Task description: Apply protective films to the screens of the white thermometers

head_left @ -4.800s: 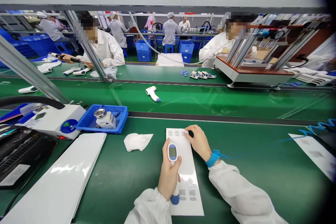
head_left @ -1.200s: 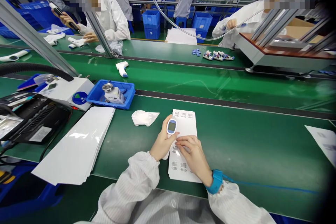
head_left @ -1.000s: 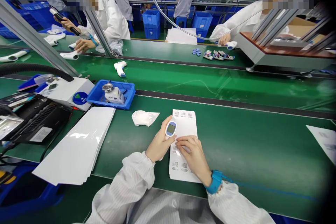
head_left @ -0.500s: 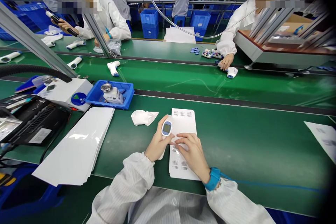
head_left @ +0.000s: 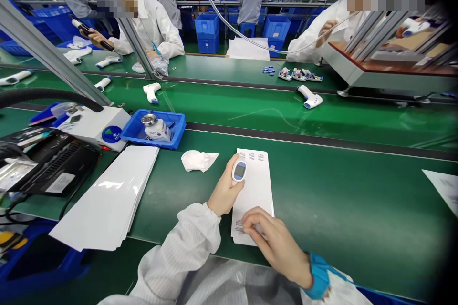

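My left hand (head_left: 226, 188) is closed around a white infrared thermometer (head_left: 238, 170), whose small grey screen in a blue surround faces up toward me. Under both hands lies a stack of white label sheets (head_left: 255, 181), with rows of small black print at its far and near ends. My right hand (head_left: 274, 238), a blue wrist strap (head_left: 318, 276) behind it, is over the near end of the sheets. Its thumb and forefinger come together at the printed labels; whatever is between the fingertips is too small to make out.
A crumpled white paper (head_left: 199, 160) lies left of the sheets. Farther left are a blue tray (head_left: 175, 140) with a metal-topped bottle and a pile of glossy white sheets (head_left: 107, 200). Thermometers (head_left: 310, 97) lie on the green belt (head_left: 222, 100); co-workers sit across it.
My right hand has moved away from the thermometer, down to the near end of the label sheets. Across the belt, a co-worker's hand has let go of a thermometer and drawn back.
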Demonstrator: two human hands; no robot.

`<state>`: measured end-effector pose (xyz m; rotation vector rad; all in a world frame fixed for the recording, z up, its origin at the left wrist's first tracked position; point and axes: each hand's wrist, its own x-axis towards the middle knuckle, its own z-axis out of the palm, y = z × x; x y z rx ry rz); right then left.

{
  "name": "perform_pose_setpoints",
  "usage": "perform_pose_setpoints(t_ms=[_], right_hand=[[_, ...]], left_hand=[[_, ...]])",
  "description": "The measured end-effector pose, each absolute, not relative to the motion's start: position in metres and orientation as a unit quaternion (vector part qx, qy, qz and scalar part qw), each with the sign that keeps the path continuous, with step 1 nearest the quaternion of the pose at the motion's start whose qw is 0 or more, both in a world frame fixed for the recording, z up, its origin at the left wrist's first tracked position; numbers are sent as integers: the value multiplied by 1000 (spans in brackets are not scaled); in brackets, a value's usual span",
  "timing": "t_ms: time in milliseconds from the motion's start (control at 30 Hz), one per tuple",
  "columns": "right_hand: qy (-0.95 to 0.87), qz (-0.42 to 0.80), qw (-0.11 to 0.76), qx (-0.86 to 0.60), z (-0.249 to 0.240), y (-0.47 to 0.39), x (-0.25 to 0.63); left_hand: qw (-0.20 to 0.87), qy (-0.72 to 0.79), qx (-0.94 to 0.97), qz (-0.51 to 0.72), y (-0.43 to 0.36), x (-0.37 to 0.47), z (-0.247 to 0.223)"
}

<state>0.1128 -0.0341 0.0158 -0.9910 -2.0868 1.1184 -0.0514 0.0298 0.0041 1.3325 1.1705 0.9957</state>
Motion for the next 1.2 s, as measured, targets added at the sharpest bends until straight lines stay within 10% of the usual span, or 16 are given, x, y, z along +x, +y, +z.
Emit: perform_pose_setpoints(t_ms=[1200], right_hand=[[-713, 360, 350, -490, 41, 43, 115]], left_hand=[[654, 479, 401, 426, -9, -12, 0]])
